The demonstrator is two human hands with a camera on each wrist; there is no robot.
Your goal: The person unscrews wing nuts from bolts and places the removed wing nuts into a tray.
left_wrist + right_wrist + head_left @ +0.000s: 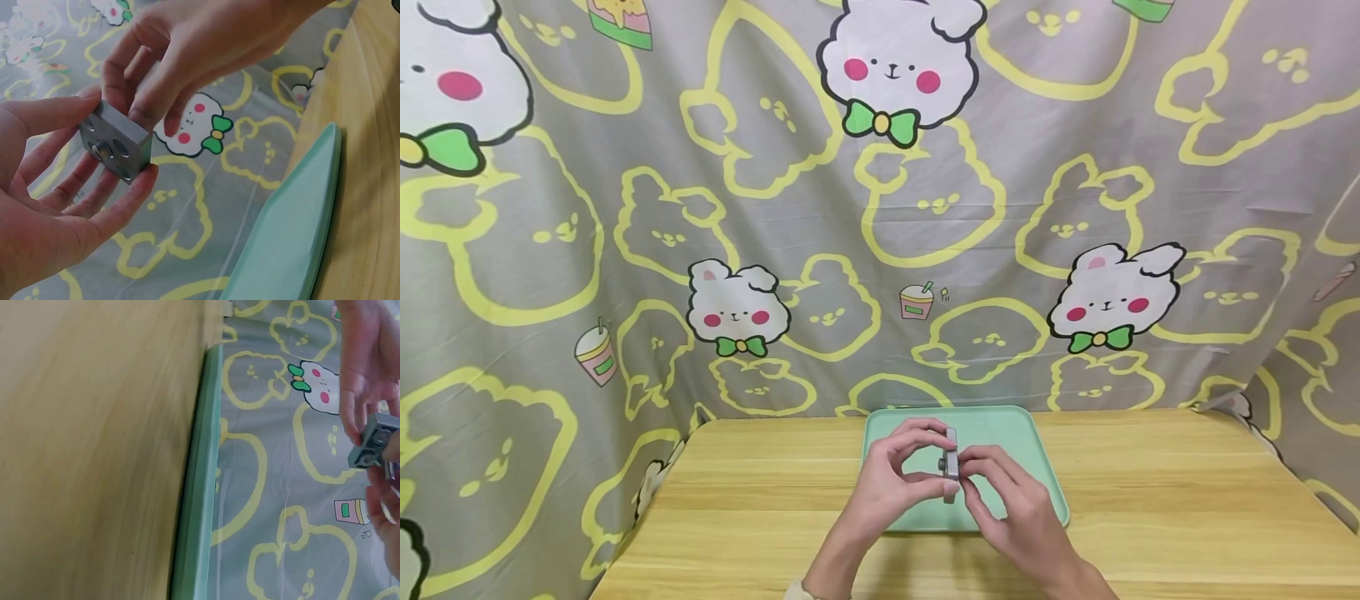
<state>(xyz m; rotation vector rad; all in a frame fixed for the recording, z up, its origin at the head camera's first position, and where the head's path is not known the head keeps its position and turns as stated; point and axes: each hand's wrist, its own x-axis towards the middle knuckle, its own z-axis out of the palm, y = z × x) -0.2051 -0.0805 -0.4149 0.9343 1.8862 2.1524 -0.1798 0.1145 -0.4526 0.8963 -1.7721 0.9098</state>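
Note:
Above the tray, my left hand [887, 479] holds a grey metal block [128, 128] on edge, thumb on one edge and fingers on the opposite one. Several round holes show in its face in the left wrist view. A short bolt end [102, 150] sticks out of one hole. My right hand [1022, 512] is at the block's other side, thumb and fingertips bent together against that face. They seem to pinch the bolt there; the fingers mostly hide that part. At the right wrist view's edge, the block [374, 440] shows between both hands.
A mint-green tray [1000, 429] with a raised rim lies beneath the hands. It rests on a light wooden table [760, 500]. Behind and at both sides hangs a grey curtain [820, 225] with rabbit prints, reaching down to the table's far edge.

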